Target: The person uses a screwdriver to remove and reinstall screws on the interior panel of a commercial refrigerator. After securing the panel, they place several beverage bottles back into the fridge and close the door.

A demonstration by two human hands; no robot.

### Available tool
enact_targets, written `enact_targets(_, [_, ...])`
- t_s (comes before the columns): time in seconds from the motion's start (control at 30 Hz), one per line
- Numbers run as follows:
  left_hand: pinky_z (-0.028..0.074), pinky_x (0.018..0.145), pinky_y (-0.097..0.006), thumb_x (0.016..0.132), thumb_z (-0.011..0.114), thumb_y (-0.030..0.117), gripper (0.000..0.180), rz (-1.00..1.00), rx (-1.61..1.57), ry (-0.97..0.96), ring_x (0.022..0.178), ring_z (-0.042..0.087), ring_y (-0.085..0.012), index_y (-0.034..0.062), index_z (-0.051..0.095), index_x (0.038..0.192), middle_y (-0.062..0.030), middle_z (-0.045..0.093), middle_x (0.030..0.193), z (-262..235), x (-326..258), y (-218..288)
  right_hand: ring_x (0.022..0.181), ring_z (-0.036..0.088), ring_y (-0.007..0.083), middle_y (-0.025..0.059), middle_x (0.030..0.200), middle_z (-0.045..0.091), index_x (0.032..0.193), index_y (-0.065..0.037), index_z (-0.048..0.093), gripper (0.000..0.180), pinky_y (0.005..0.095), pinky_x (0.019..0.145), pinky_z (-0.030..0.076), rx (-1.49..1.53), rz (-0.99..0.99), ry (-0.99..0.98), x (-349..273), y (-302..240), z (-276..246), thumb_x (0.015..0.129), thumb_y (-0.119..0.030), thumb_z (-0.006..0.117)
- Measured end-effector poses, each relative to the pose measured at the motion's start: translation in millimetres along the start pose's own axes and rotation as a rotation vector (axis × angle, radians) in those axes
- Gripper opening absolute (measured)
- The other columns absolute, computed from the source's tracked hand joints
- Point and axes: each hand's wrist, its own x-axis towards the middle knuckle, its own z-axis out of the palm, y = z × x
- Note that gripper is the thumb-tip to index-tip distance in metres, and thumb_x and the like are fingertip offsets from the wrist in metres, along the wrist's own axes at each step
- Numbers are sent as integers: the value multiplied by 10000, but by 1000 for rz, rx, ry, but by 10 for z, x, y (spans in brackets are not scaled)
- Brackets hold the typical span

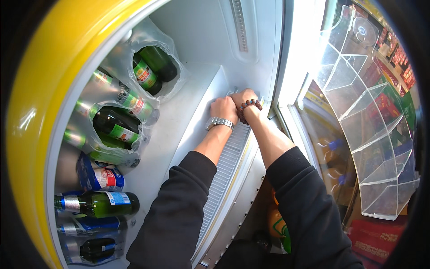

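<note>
Both my arms, in black sleeves, reach into a fridge with white inner walls. My left hand (223, 111), with a metal watch at the wrist, is closed at the far end of a white wire rack (226, 172). Right beside it, my right hand (246, 97) is closed on the rack's far end too, below a brown bead bracelet. The fingertips of both hands are hidden from view. The rack stretches from my hands back toward me, between my forearms, along the front edge of the fridge.
Left of my arms lie plastic-wrapped green bottles (117, 123), a loose green bottle (114, 204) and a blue carton (96, 175). The fridge's yellow outer side (27, 134) curves at far left. To the right are the glass door (329, 148) and a clear compartmented acrylic holder (358, 116).
</note>
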Motion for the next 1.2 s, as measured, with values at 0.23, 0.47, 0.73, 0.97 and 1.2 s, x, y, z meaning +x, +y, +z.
enact_targets(0.23, [587,835,-516,767,733,105,166,23,-91,237,938,710,-457,-14,748,882,-271,730,985,39,-75,-45,981,743,360,252,1034,747,955,3,771,338,411,840,594,109,126,-6,-159,-120,-61,852,-292,644])
enact_targets(0.47, [587,837,-511,799,685,112,161,-74,-44,-7,947,716,-438,-22,740,869,-266,731,974,-97,4,29,984,747,339,206,1039,763,978,-14,779,305,419,845,600,-201,-75,-163,-259,-224,-266,882,-249,610])
enact_targets(0.73, [589,838,-511,796,704,89,104,74,-72,237,926,713,-449,-1,732,839,-248,736,941,44,-144,-44,1008,743,347,215,1081,755,1031,-9,774,305,411,874,600,-91,-20,-78,-152,-131,-103,893,-243,634])
enact_targets(0.97, [593,847,-516,814,708,102,150,-52,-26,-17,962,717,-441,-4,756,908,-259,737,992,-112,-66,82,1028,745,297,141,1112,766,1059,-85,791,219,377,848,611,-650,-351,-156,-306,-218,-297,931,-156,628])
enact_targets(1.2, [593,827,-526,812,718,119,165,46,-72,246,977,716,-428,-3,748,919,-257,731,1033,25,-157,17,1077,732,300,127,1128,765,1089,-97,786,268,391,881,605,-590,-263,-161,-231,-210,-221,971,-231,585])
